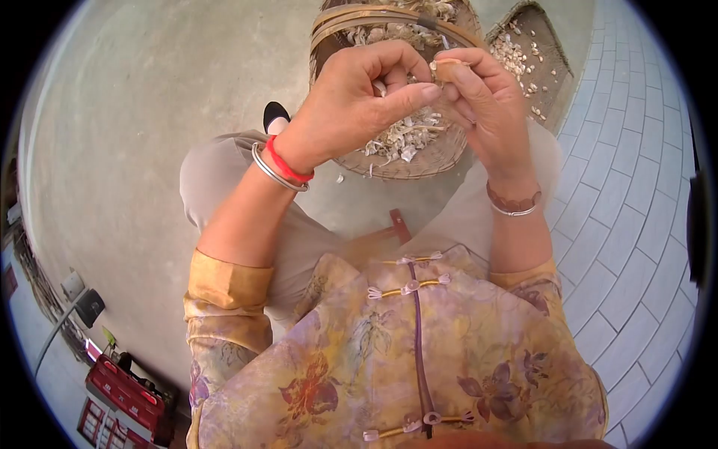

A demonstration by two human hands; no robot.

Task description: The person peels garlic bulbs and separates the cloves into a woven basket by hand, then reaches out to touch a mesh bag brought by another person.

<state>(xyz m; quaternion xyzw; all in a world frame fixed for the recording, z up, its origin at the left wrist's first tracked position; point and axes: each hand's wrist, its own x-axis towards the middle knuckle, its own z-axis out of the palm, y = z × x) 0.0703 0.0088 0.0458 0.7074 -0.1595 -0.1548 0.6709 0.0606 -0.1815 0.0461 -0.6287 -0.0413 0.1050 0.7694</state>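
Observation:
Above the woven basket (pixel 441 161), my two hands are raised close together. My right hand (pixel 490 101) pinches a small garlic clove (pixel 443 67) between thumb and fingertips. My left hand (pixel 366 93) is closed, its thumb pointing toward the clove and its fingers curled. A small pale piece shows between those curled fingers, but its kind is not clear. Below the hands, the basket holds loose papery garlic skins (pixel 407 142). More garlic (pixel 381 34) lies in its far part, partly covered by my left hand and the basket's handle (pixel 366 13).
A woven scoop-shaped tray (pixel 550 82) with many garlic cloves (pixel 512 58) stands right of the basket. Grey paving tiles (pixel 621 194) run along the right, concrete floor (pixel 149 97) along the left. A red box (pixel 127 393) and a cable (pixel 56 337) are at lower left.

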